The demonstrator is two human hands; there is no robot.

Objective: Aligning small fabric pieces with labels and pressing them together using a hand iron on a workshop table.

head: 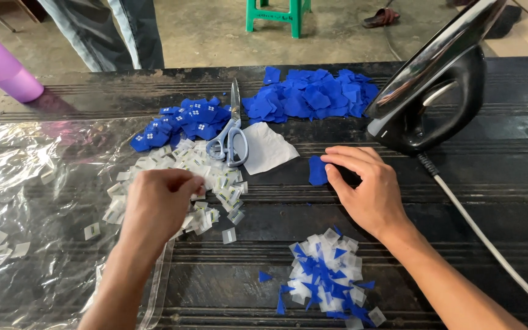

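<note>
Blue fabric patch (318,170) lies just right of the scissors (230,135), the right hand (368,186) resting on it with fingers loosely spread. Below-left of the scissors, the left hand (157,205) pinches among small white labels (206,183).

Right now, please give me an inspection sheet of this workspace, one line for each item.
Surface: dark ribbed table; clear plastic sheet over its left part.
Job's things: white tags, blue piece.
Clutter: blue pile, printed blue pieces, scissors, white paper, scrap heap, iron, purple cup.
Hands: left hand in the white tags; right hand touching the blue piece.
Cables: iron cord runs to the lower right.
Surroundings: concrete floor, green stool, a person's legs, sandal.
</note>
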